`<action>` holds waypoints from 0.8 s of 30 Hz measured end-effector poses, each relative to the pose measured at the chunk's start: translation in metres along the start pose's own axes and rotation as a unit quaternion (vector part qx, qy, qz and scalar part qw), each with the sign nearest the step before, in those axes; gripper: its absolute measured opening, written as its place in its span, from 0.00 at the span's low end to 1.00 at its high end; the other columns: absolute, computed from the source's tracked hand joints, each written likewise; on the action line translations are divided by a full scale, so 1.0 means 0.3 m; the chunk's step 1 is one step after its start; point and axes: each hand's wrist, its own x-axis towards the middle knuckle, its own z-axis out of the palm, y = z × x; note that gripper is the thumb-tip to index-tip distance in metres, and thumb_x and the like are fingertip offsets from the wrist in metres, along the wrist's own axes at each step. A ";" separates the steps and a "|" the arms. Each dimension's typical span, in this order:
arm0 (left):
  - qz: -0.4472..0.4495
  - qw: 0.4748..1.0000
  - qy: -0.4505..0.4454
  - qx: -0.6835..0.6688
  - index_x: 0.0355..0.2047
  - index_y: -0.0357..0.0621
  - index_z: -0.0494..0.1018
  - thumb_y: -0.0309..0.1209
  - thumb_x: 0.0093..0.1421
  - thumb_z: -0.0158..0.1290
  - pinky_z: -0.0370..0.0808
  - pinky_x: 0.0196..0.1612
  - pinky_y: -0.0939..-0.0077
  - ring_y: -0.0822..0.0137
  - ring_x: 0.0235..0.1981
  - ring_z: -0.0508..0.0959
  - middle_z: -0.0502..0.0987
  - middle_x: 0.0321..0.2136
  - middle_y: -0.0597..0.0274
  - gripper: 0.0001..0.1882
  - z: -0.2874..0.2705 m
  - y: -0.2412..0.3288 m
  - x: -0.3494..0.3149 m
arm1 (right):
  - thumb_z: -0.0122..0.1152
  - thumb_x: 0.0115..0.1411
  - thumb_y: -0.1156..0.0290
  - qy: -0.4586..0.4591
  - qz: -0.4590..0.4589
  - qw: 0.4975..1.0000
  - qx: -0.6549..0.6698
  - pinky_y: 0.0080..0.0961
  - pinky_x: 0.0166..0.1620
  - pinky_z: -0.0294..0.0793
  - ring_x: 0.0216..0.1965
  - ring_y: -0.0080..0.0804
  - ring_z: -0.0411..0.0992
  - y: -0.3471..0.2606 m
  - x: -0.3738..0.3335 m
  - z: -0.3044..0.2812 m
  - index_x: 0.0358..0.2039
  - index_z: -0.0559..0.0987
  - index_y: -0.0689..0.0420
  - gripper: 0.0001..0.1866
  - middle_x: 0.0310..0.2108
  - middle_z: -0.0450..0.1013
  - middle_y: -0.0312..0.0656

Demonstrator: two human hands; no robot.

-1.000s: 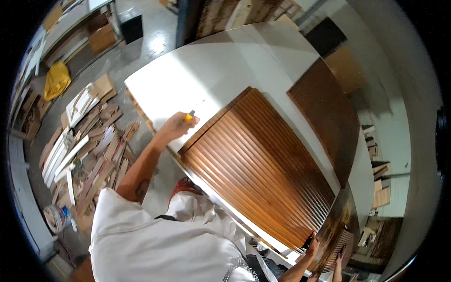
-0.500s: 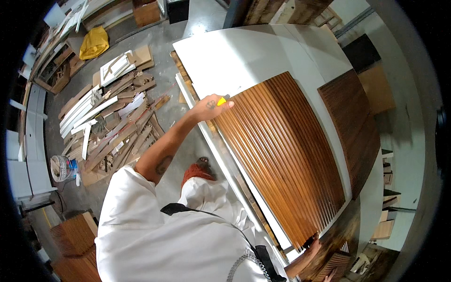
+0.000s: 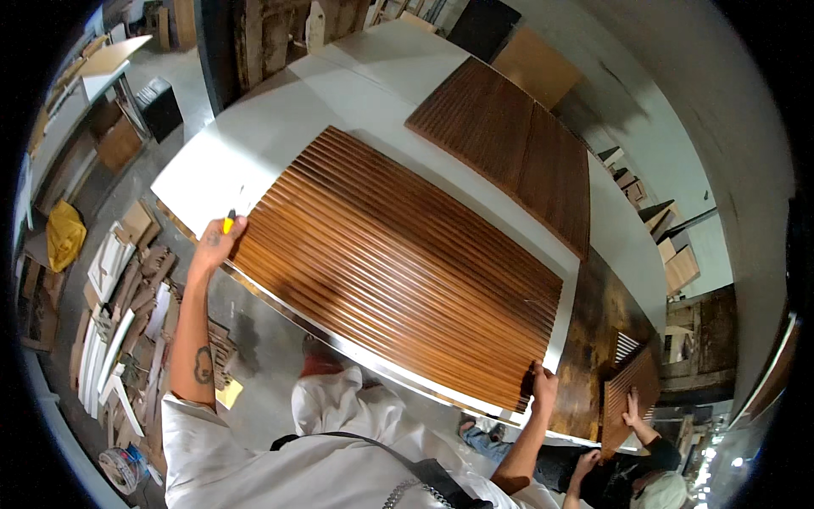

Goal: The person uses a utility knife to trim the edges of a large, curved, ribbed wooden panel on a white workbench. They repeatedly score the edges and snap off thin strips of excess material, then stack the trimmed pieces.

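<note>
Head view: the person's left hand (image 3: 217, 243) is closed round a small yellow tool (image 3: 228, 224), fingertips against the ribbed brown panel (image 3: 390, 280) at nine o'clock on its rim. At four o'clock, by the panel's corner, the right hand (image 3: 544, 388) curls round a small dark thing (image 3: 528, 383); whether it also grips the panel cannot be told. The panel lies on a white desk (image 3: 199, 165). Just beyond it, toward one o'clock, rests a darker panel (image 3: 513, 144). Farther out at four o'clock, a co-worker's hand (image 3: 632, 411) touches a smaller ribbed board (image 3: 623, 386). Scrap wood (image 3: 131, 305) covers the floor between eight and nine o'clock, with a yellow bag (image 3: 64, 236) beyond.
</note>
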 end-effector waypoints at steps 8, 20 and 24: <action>0.116 0.974 -0.058 -0.188 0.43 0.36 0.77 0.31 0.65 0.52 0.74 0.24 0.81 0.69 0.24 0.79 0.79 0.25 0.56 0.12 0.383 0.326 0.280 | 0.57 0.67 0.61 0.064 -0.319 0.946 0.007 0.35 0.57 0.69 0.55 0.44 0.72 -0.448 0.074 0.383 0.55 0.74 0.68 0.24 0.53 0.74 0.54; 0.185 0.952 -0.078 -0.229 0.44 0.33 0.70 0.19 0.62 0.48 0.78 0.32 0.65 0.58 0.28 0.82 0.81 0.32 0.47 0.10 0.651 0.370 0.385 | 0.37 0.67 0.35 -0.072 -0.340 0.884 -0.314 0.55 0.67 0.52 0.64 0.58 0.62 -1.080 0.587 1.002 0.72 0.44 0.58 0.47 0.70 0.50 0.59; 0.183 0.957 -0.059 -0.216 0.48 0.34 0.73 0.21 0.64 0.47 0.74 0.30 0.71 0.66 0.23 0.78 0.82 0.33 0.54 0.13 0.660 0.384 0.384 | 0.39 0.63 0.31 -0.016 -0.336 0.849 -0.408 0.58 0.66 0.52 0.63 0.58 0.64 -1.140 0.634 1.089 0.73 0.44 0.55 0.50 0.69 0.52 0.58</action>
